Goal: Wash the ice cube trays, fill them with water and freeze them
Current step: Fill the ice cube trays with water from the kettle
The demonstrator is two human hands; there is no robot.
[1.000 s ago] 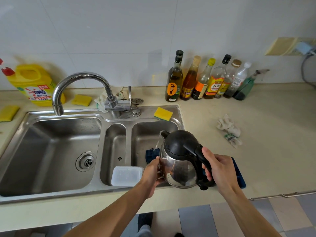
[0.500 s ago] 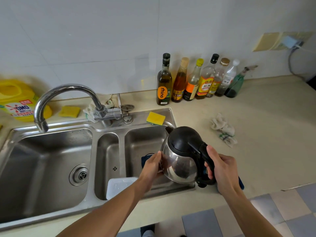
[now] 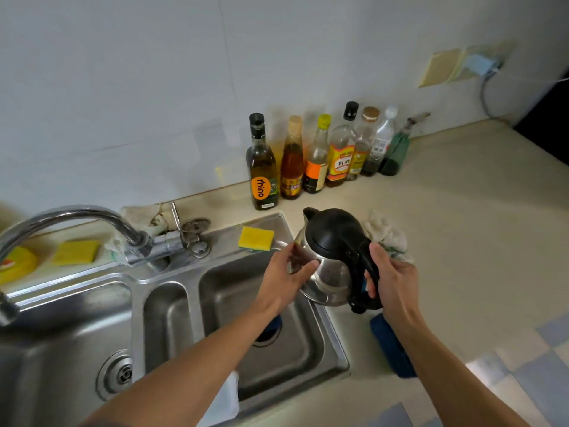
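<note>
The right hand (image 3: 397, 282) held the kettle (image 3: 334, 257) by its black handle (image 3: 365, 260), with the fingers (image 3: 372, 288) curled tight round it. The left hand (image 3: 286, 282) lay on the shiny side, fingers close together and pressed flat on the metal. The kettle hung in the air over the right corner of the sink (image 3: 334, 346), tipped a little. The white ice tray (image 3: 226, 396) sat low at the near side of the sink, half hidden by the left arm. A dark blue thing (image 3: 391, 346) lay on the tabletop (image 3: 462, 241) just beside the sink; I could not tell if it was a tray too. Here is what could go wrong, I think. If the kettle was hot, the flat hand could get burned. If it tipped too fast, water could miss the little tray holes and splash. A wet hand could let it slip.
</note>
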